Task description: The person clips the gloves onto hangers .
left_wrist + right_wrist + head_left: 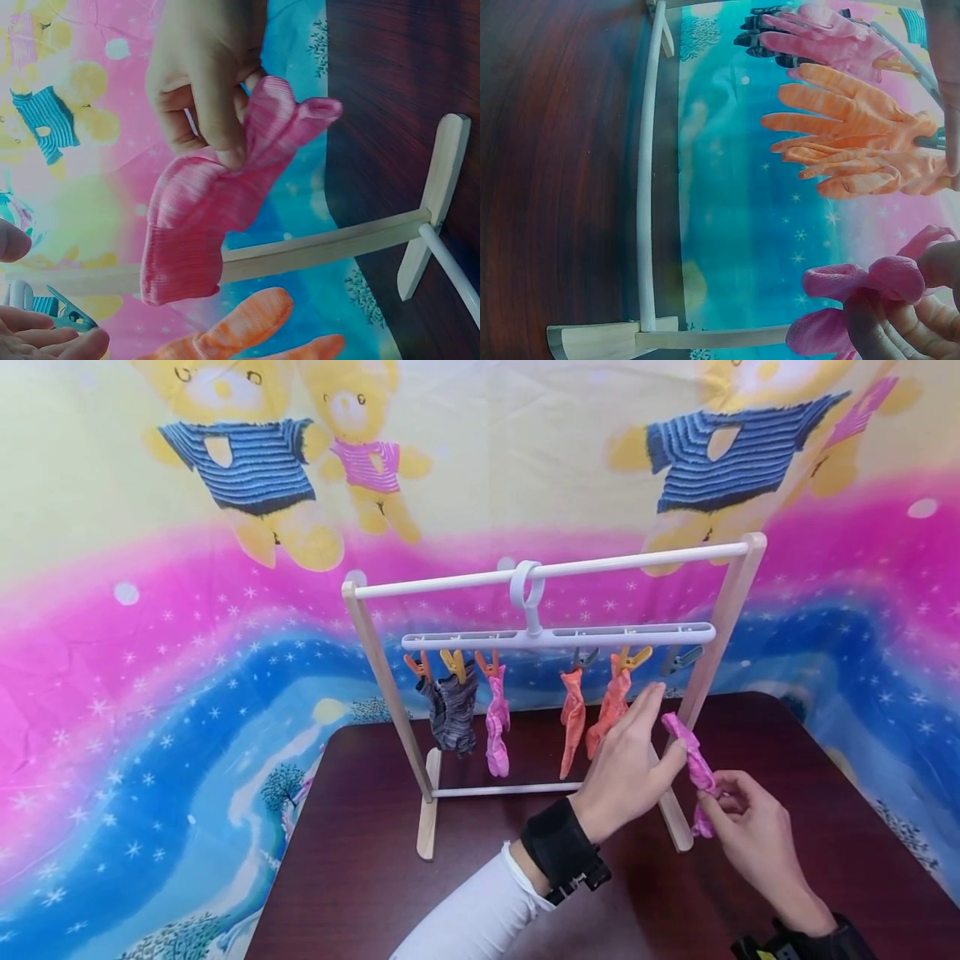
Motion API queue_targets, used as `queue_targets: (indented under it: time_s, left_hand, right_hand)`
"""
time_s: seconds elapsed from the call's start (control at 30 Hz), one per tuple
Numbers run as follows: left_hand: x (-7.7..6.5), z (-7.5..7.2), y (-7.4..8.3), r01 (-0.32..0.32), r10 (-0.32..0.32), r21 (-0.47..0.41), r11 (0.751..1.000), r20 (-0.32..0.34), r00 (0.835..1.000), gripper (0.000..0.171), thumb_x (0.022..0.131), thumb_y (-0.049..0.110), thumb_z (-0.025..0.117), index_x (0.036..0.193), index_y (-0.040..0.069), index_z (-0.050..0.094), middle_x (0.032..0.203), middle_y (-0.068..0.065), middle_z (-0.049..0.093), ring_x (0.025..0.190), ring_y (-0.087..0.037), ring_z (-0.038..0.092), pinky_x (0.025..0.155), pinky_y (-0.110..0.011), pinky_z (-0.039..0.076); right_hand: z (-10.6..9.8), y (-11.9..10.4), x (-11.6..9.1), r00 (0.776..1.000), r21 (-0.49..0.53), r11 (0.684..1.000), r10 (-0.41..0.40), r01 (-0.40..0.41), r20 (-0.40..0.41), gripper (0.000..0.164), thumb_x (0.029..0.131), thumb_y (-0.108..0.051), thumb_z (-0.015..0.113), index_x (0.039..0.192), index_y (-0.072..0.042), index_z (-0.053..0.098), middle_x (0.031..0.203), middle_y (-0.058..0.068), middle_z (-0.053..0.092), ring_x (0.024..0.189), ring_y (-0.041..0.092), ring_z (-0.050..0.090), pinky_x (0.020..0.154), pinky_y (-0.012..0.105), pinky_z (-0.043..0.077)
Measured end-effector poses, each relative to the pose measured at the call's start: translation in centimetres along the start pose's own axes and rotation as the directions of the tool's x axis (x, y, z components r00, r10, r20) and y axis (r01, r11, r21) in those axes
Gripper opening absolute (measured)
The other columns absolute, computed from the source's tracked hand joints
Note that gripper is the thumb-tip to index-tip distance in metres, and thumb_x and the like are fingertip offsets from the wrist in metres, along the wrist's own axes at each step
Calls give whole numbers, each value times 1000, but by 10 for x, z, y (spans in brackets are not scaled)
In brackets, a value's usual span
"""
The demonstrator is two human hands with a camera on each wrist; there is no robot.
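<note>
My right hand pinches a pink knit glove between thumb and fingers, to the right of the drying rack. In the left wrist view the glove's cuff sticks out free and its finger ends bunch beyond the grip. My left hand, fingers extended, is in front of the rack's right side, its thumb overlapping the glove's upper part in the head view. The left fingertips lie beside a blue-grey clip with no glove in it. That clip hangs at the right end of the white hanger.
Clipped along the hanger are dark grey gloves, another pink glove and two orange gloves. A wooden-legged rack with a white top bar stands on the dark table. Behind hangs a printed cloth.
</note>
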State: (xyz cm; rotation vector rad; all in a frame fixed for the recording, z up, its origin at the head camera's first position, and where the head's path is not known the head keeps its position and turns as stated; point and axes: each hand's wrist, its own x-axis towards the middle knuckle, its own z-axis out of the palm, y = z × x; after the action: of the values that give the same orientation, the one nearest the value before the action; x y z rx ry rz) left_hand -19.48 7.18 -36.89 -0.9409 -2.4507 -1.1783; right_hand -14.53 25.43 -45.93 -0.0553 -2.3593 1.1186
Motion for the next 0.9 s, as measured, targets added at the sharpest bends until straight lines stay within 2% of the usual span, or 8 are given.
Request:
queue_targets:
  time_s: [0.13, 0.2, 0.3, 0.4, 0.6, 0.77, 0.9]
  left_hand:
    - [5, -1, 2, 18, -18, -17, 1000, 22, 1000, 69, 102, 30, 56, 161, 13, 25, 167, -2, 29, 137, -8, 54, 117, -28, 38]
    - [7, -1, 2, 26, -25, -14, 1000, 45, 999, 72, 102, 32, 55, 162, 14, 20, 169, 0, 24, 155, -12, 26, 120, -31, 33]
    - [10, -1, 1, 37, -36, -4, 999, 89, 995, 78, 102, 35, 55, 163, 16, 11, 172, 2, 13, 158, -11, 16, 123, -33, 30]
    - [13, 0, 1, 47, -46, 1, 999, 127, 991, 83, 102, 36, 56, 164, 17, 4, 172, 4, 5, 159, -11, 10, 124, -36, 27]
    - [18, 1, 3, 89, -86, -9, 996, 171, 981, 87, 102, 40, 54, 163, 20, -4, 172, 8, -4, 159, -7, 2, 126, -33, 21]
    - [24, 4, 5, 128, -123, -25, 991, 168, 978, 89, 102, 41, 55, 163, 21, -6, 172, 8, -3, 159, -7, 5, 126, -33, 21]
    - [30, 4, 6, 132, -123, -37, 991, 174, 977, 91, 102, 40, 56, 163, 20, -8, 172, 6, -3, 159, -8, 6, 126, -34, 22]
  right_hand:
    - [0, 1, 1, 1000, 8, 1000, 4, -4, -2, 22, 86, 3, 72, 105, 2, 63, 68, -2, 67, 58, -16, 56, 50, 11, 45]
    - [0, 1, 1, 1000, 6, 1000, 6, -6, -5, 21, 86, 3, 72, 105, 2, 63, 68, -6, 66, 59, -16, 56, 50, 11, 45]
    - [1, 2, 0, 1000, 4, 1000, 2, -2, -9, 21, 85, 3, 72, 105, 2, 63, 69, -6, 66, 60, -17, 55, 51, 10, 46]
    - [1, 2, 0, 1000, 3, 1000, -4, 4, -6, 22, 85, 4, 72, 105, 3, 63, 71, 1, 68, 60, -17, 55, 52, 10, 46]
    - [2, 2, -2, 1000, 8, 1000, 1, -1, 2, 22, 86, 4, 71, 106, 3, 63, 73, 11, 69, 58, -16, 55, 49, 12, 45]
    - [3, 2, -2, 1000, 13, 1000, 0, 0, 8, 21, 86, 4, 71, 105, 2, 63, 72, 10, 69, 58, -15, 55, 48, 13, 44]
    - [3, 3, -2, 1000, 14, 1000, 2, -2, 12, 21, 86, 4, 71, 105, 2, 63, 71, 8, 70, 59, -16, 56, 48, 13, 44]
